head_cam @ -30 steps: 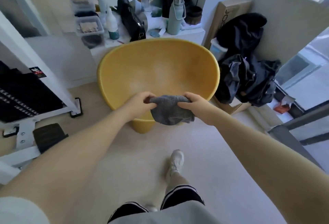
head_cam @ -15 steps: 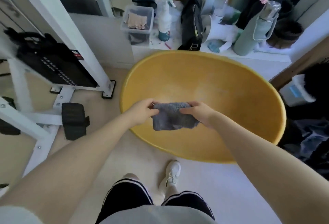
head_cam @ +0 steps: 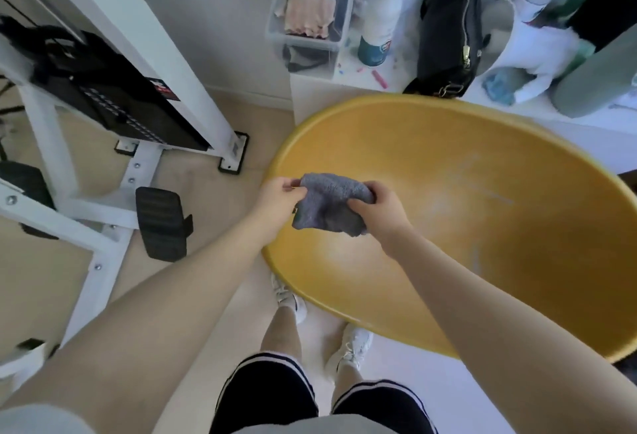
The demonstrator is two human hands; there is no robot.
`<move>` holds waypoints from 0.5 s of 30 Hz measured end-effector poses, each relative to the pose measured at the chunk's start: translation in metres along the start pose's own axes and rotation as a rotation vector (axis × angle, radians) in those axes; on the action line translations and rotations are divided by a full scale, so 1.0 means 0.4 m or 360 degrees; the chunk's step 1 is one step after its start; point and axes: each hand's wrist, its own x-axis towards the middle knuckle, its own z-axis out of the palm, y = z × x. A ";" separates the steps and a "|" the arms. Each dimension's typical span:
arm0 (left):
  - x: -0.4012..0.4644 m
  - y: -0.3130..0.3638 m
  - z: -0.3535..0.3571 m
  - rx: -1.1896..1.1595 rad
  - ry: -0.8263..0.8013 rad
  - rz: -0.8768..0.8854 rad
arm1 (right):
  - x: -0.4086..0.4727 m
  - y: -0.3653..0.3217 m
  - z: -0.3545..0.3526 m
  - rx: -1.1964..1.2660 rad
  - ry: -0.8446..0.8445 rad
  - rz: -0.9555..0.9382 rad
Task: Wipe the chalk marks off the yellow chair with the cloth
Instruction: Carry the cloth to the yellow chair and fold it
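Beneath and to the right of both hands, the yellow chair (head_cam: 482,226), its wide bowl-shaped seat open upward, with faint pale chalk marks (head_cam: 482,185) streaked across the inner surface well to the right of the right hand. To the left of the left hand, a white exercise machine frame (head_cam: 144,64) with a black weight stack (head_cam: 103,88) and a black foot pad (head_cam: 160,223) on the floor. Beyond the hands, past the chair's far rim, a black bag (head_cam: 448,26), a clear plastic bin (head_cam: 310,16) and a white spray bottle (head_cam: 377,23) on a white ledge. Between the two hands, above the chair's left part, the grey cloth (head_cam: 331,206), bunched and hanging. Left hand (head_cam: 275,201) pinched on the cloth's upper left edge; right hand (head_cam: 381,209) clenched around its right side.
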 end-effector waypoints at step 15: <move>0.309 -0.004 -0.102 0.1473 -0.0727 0.1527 | 0.245 -0.064 0.215 0.0782 -0.0149 0.0385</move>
